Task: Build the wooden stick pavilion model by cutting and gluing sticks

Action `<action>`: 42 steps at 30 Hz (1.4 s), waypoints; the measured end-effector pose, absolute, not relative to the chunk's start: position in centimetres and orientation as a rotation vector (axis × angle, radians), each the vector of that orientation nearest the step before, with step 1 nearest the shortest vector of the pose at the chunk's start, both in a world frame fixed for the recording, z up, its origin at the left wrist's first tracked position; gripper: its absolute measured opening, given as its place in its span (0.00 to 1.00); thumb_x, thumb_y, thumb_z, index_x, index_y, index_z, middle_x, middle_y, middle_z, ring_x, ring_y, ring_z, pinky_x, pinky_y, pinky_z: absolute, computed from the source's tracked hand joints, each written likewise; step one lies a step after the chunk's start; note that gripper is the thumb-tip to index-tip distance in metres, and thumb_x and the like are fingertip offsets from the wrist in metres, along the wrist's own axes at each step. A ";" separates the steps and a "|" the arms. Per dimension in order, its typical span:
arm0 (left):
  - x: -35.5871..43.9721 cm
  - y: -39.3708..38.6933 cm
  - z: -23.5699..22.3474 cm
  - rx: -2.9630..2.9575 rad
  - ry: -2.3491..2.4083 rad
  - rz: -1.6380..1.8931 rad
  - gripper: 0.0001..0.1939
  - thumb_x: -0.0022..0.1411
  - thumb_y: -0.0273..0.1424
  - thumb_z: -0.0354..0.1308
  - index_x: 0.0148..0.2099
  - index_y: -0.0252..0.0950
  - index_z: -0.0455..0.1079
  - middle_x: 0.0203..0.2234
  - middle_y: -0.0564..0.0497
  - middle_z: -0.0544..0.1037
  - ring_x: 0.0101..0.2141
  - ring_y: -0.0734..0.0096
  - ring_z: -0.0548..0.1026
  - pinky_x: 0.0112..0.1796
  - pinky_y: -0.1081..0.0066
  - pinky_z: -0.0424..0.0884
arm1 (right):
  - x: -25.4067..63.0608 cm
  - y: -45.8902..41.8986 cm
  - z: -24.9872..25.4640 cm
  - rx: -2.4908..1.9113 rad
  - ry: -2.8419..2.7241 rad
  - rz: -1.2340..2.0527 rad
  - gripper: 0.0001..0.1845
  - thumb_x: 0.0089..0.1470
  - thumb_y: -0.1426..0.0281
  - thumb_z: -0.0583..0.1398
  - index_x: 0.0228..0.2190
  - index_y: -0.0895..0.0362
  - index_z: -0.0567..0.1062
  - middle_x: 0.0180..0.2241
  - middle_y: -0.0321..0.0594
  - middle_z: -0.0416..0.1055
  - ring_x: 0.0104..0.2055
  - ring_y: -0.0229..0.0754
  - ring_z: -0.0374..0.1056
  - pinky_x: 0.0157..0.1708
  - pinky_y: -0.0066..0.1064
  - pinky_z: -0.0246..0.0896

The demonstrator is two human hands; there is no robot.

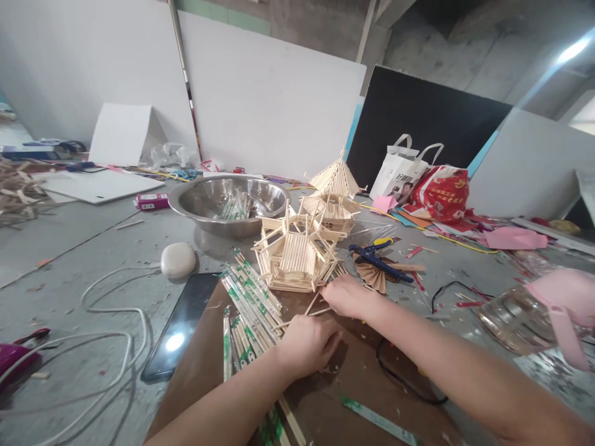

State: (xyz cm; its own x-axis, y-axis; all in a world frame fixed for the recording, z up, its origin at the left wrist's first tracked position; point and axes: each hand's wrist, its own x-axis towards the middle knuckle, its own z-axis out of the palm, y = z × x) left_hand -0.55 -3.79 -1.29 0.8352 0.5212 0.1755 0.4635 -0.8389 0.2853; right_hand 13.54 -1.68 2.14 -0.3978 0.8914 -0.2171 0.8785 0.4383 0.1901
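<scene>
My left hand [307, 342] is closed in a loose fist over the brown board [334, 396], pinching a thin wooden stick [302, 318]. Just beyond it my right hand [349, 296] is closed, its fingers pinching a stick end at the base of a small house built of wooden sticks [295, 255]. A second stick model with a pointed roof [335, 189] stands behind that. A pile of wrapped chopsticks with green print [248, 303] lies to the left of my hands.
A steel bowl [204, 199] holding more sticks stands at the back. A phone [181, 325], white cable [100, 337] and a white round object [178, 259] lie left. Blue-handled pliers [379, 257], a folded paper fan [372, 275], bags [421, 176] and a clear bottle [515, 319] are right.
</scene>
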 end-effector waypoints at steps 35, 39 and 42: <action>0.3 -2.6 1.1 0.764 0.597 0.879 0.14 0.46 0.40 0.57 0.30 0.34 0.64 0.14 0.60 0.64 0.10 0.88 0.56 0.14 0.81 0.47 | 13.4 -4.0 7.2 2.500 2.746 -1.047 0.13 0.45 0.61 0.54 0.25 0.59 0.69 0.15 0.31 0.62 0.17 0.30 0.55 0.17 0.22 0.50; 0.3 -2.0 0.9 0.658 0.571 0.850 0.14 0.46 0.38 0.58 0.32 0.34 0.64 0.13 0.61 0.63 0.09 0.88 0.55 0.14 0.81 0.48 | 13.6 -3.9 7.4 2.457 2.919 -0.645 0.10 0.47 0.64 0.53 0.28 0.57 0.70 0.21 0.34 0.68 0.23 0.33 0.62 0.24 0.23 0.56; 0.3 -1.8 0.8 0.623 0.541 0.836 0.13 0.46 0.37 0.58 0.33 0.34 0.65 0.12 0.61 0.63 0.09 0.88 0.56 0.14 0.81 0.48 | 13.6 -3.9 7.3 2.377 2.958 -0.508 0.09 0.48 0.66 0.53 0.30 0.56 0.70 0.22 0.34 0.69 0.24 0.34 0.63 0.26 0.24 0.57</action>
